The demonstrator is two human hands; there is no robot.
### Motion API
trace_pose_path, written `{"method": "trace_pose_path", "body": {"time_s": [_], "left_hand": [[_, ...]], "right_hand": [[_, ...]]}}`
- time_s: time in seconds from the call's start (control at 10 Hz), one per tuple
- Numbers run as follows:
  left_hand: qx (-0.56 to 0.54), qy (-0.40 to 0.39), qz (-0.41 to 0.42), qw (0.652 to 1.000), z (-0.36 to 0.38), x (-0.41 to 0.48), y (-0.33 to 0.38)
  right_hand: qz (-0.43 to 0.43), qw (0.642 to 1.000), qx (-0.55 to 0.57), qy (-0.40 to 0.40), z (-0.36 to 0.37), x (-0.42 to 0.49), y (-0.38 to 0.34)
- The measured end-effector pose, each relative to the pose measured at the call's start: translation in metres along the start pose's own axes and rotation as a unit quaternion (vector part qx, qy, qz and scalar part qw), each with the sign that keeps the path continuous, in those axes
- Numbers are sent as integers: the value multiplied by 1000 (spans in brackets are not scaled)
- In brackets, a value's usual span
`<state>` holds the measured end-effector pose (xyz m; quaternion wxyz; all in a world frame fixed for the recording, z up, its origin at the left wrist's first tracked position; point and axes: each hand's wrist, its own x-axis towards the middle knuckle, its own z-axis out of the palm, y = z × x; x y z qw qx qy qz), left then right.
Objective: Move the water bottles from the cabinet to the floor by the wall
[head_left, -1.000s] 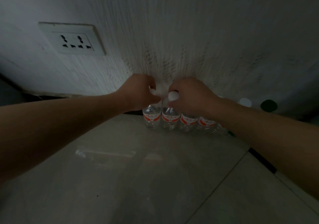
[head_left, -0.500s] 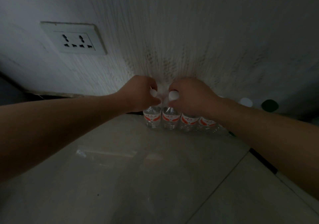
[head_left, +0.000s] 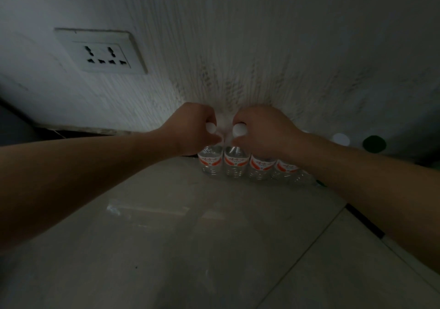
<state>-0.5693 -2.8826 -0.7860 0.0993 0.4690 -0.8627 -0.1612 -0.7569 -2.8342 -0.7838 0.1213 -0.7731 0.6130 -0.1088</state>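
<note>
the tiled floor [head_left: 190, 237] stretches from here up to the wall [head_left: 262, 47]. hardly anything has changed over the last second. the left hand [head_left: 192, 127] still has its fingers curled round the neck of the end bottle [head_left: 210, 162], with the white cap [head_left: 211, 127] peeping out. the right hand [head_left: 262, 130] still grips the next bottle [head_left: 235, 164] the same way.

both bottles stand upright on the floor, touching each other. they join the row [head_left: 260, 168] that carries on to the right, tight against the wall. a socket [head_left: 102, 51] sits up to the left.

to my eye this pair is set down and only the letting go is left. the cabinet is out of view, so i can't tell how many are still in it.
</note>
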Motion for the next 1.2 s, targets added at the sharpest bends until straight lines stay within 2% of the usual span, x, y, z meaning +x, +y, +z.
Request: {"method": "trace_pose_path", "body": {"time_s": [1.0,1.2], "left_hand": [[-7,4,-34,999,3,-4,-5],[-1,22,20,1000,0,-12,-1]], "right_hand": [[0,1000,29,5,-1,-4,3],[-15,1000,20,-5,-5,-7,7]]}}
